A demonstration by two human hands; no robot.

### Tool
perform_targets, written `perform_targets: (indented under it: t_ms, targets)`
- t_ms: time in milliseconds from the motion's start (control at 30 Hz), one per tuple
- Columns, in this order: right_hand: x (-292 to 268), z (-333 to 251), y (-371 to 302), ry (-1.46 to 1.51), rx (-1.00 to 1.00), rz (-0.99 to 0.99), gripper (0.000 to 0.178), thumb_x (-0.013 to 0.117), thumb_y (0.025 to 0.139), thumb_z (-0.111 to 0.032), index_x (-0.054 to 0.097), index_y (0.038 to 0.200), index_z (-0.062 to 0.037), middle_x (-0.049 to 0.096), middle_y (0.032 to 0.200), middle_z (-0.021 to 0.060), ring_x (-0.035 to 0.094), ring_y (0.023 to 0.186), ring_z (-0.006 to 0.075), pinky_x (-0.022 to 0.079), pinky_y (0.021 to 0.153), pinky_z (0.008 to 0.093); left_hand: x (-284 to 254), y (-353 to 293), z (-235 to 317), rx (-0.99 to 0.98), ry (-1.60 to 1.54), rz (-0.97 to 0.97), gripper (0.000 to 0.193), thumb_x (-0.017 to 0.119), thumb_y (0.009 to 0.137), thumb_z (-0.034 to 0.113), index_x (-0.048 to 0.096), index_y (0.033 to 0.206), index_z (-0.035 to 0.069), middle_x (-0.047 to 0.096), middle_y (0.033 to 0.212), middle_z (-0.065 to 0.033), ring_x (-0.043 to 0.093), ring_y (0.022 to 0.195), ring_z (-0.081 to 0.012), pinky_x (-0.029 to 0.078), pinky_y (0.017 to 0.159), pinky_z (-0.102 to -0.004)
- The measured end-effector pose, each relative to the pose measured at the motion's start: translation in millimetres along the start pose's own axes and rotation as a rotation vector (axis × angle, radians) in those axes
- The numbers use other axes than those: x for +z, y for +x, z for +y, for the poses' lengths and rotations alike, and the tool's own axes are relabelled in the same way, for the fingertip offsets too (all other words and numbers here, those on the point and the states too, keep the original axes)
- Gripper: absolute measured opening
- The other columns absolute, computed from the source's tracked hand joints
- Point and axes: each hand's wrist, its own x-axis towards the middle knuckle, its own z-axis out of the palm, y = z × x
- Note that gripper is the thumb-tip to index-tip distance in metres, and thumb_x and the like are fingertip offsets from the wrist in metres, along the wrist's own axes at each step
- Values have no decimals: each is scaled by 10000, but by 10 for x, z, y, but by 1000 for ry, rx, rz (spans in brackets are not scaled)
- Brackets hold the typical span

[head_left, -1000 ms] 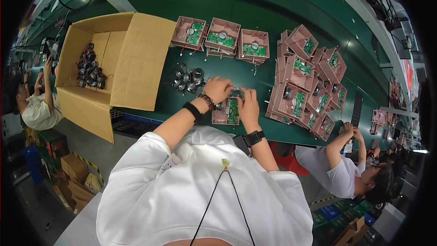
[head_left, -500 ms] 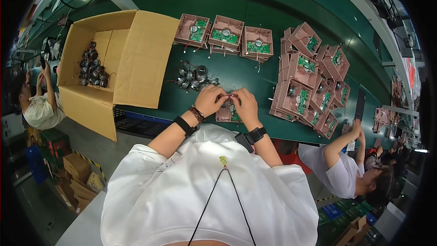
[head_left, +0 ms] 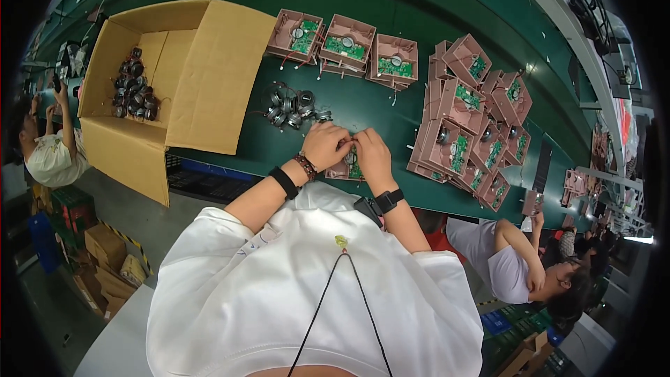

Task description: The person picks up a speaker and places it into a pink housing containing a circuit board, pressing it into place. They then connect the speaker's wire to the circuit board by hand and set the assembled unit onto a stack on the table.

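Note:
My left hand [head_left: 325,145] and my right hand [head_left: 373,156] meet at the fingertips, each closed in a pinch. What they pinch is too small to make out. Just below them a pink plastic housing [head_left: 336,172] with a green circuit board [head_left: 354,169] lies near the table's front edge, partly covered by my hands. A loose heap of round black speakers [head_left: 289,106] with thin wires sits beyond my left hand, one of them close to its knuckles.
At the left stands an open cardboard box [head_left: 202,77] with more speakers [head_left: 132,91] inside. Pink housings with boards line the back [head_left: 349,40] and are piled at the right [head_left: 450,141]. A co-worker [head_left: 513,258] sits at the right, another person [head_left: 52,146] at the far left.
My hands stay together over the housing, the fingers slightly shifted. The whole view has moved a little. At the right, the co-worker's hands have come apart, one now raised by a pink part.

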Motion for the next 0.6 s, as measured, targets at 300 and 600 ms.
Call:
perform_targets:
  t_ms: [300, 600]
  targets:
    - [-27, 151, 6, -26, 31, -37, 75, 578, 737, -59, 546, 805, -59, 524, 805, 86, 557, 768, 274, 455, 628, 377, -92, 15, -3, -5, 7, 201, 189, 617, 754, 222, 559, 889, 104, 578, 783, -60, 543, 784, -246, 407, 722, -359]
    - [109, 341, -177, 111, 97, 11, 41, 623, 729, -82, 590, 752, -73, 562, 768, 51, 554, 732, 243, 381, 704, 329, -286, -355, -137, -248, -192, -80, 280, 611, 779, 214, 522, 987, 49, 586, 813, -90, 581, 690, -269, 458, 606, -353]
